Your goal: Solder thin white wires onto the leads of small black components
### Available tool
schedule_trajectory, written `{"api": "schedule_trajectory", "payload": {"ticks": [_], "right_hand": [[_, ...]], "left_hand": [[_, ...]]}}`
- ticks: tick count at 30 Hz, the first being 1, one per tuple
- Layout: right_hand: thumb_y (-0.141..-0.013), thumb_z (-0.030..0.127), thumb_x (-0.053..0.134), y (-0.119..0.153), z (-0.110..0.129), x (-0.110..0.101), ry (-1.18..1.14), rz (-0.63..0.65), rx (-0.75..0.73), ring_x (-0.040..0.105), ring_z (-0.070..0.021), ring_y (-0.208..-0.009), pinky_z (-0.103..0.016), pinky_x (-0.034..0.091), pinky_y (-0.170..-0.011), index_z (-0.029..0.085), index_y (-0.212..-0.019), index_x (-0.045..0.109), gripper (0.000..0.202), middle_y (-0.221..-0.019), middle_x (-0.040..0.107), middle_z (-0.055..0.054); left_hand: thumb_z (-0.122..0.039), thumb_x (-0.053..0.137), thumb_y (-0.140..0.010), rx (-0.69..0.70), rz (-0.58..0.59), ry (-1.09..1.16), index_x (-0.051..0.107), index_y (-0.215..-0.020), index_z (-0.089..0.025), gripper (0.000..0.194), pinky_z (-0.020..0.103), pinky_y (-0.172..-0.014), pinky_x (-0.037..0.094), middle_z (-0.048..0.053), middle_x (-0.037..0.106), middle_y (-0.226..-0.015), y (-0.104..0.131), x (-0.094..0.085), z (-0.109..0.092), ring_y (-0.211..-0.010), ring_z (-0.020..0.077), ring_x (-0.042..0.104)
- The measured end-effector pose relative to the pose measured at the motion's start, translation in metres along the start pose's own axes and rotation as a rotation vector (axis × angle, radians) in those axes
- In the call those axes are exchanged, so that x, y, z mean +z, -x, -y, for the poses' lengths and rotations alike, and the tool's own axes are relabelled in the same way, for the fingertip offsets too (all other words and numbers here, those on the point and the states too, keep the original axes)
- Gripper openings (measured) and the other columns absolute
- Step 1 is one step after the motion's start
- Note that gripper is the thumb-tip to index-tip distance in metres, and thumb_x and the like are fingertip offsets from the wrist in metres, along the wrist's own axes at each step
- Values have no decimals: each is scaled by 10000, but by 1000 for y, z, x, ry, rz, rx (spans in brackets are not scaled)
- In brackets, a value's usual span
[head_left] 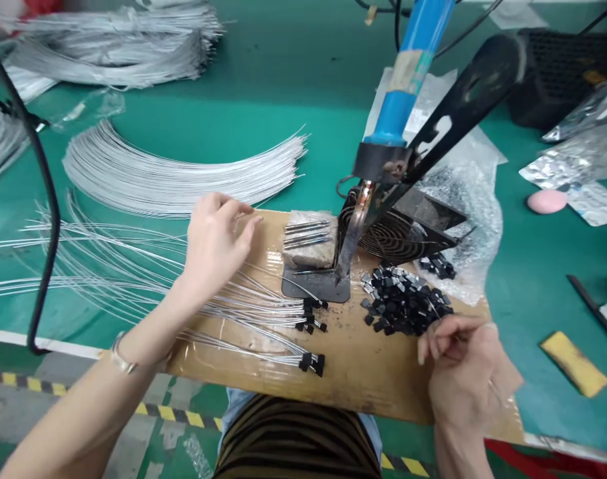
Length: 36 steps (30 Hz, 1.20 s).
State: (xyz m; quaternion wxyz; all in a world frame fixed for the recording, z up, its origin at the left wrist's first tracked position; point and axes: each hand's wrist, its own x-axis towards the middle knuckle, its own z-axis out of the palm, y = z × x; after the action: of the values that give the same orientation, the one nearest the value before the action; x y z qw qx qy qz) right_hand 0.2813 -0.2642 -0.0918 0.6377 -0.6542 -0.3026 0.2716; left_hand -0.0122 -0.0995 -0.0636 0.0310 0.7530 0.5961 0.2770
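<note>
My left hand (218, 239) is raised over the white wires, fingers bent and apart, with nothing visible between them. Below it, wires (263, 309) tipped with black connectors (312, 362) lie on the brown board (373, 379). My right hand (463, 359) is beside the pile of small black connectors (406, 299), its fingers pinched together around something thin that I cannot make out. Between the hands, a blue-handled soldering iron (398, 106) points down in a black holder. Its tip is above a dark plate, beside a block (311, 239) with several metal-tipped wire ends on top.
A curved bundle of white wires (184, 173) lies behind my left hand, with more bundles (114, 43) at the back left. A black cable (46, 193) hangs at the left. Bubble wrap (476, 226), a pink object (547, 201) and a yellow sponge (574, 364) are on the right.
</note>
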Motion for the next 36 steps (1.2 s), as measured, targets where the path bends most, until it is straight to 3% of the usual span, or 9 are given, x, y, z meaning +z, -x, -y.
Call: {"api": "schedule_trajectory", "payload": {"ticks": [4,8,12,16,19,23,29,32,36], "right_hand": [[-1054,498,546,-2,-3,-3,44,26,-13,491,-117,-425,-257,391,-404,197,-734,626,447,-542,527,43],[-1065,504,523,-2,-3,-4,74,32,-30,506,-124,-430,-265,386,-413,194,-731,628,467,-529,544,34],[-1073,489,518,-2,-2,-4,100,31,-28,511,-118,-446,-260,378,-427,192,-724,623,470,-543,547,34],[-1071,491,522,-1,-4,-6,120,38,-18,533,-127,-478,-267,383,-440,190,-731,629,467,-595,563,21],[-1057,487,551,0,-6,-8,101,28,-17,548,-138,-496,-273,399,-448,184,-749,648,442,-635,584,7],[-1033,469,577,2,-6,-8,13,4,-69,584,-151,-505,-283,431,-430,172,-776,689,409,-703,632,-18],[-1047,394,584,9,-1,-7,22,91,-73,604,-146,-524,-291,453,-477,163,-825,726,350,-708,644,-14],[-1056,394,582,11,-2,-6,59,119,-72,602,-148,-553,-303,454,-517,169,-836,723,344,-718,643,-12],[-1049,379,607,11,-4,-6,64,123,-68,600,-139,-563,-300,453,-529,173,-837,732,321,-728,647,-8]], "left_hand": [[-246,692,-889,32,55,-46,755,-900,-187,87,550,-977,457,155,675,-1053,-41,31,20,-1115,390,601],[-241,647,-910,63,55,-43,729,-795,-216,144,543,-993,445,119,708,-969,-49,39,23,-1083,368,613],[-314,670,-940,72,-21,18,758,-823,-246,161,490,-1000,469,80,769,-971,-40,21,18,-1033,315,659],[-332,748,-920,3,-141,224,777,-866,-269,88,435,-1016,495,23,793,-985,-32,-4,5,-1028,257,692],[-302,735,-943,-56,-169,361,766,-901,-233,87,374,-907,543,-25,761,-913,-24,-19,-6,-898,174,697],[-268,750,-936,-113,-97,483,755,-878,-206,85,303,-661,508,-61,706,-769,-5,-39,-18,-668,99,618],[-246,814,-855,-161,97,336,781,-755,-224,108,306,-634,421,-51,742,-696,21,-66,-29,-668,134,606],[-291,791,-867,-156,23,311,783,-760,-241,119,315,-669,448,-38,738,-694,15,-54,-22,-671,152,621],[-318,748,-884,-211,-110,303,800,-826,-228,119,327,-788,514,-16,771,-772,-11,-19,-2,-742,176,702]]}}
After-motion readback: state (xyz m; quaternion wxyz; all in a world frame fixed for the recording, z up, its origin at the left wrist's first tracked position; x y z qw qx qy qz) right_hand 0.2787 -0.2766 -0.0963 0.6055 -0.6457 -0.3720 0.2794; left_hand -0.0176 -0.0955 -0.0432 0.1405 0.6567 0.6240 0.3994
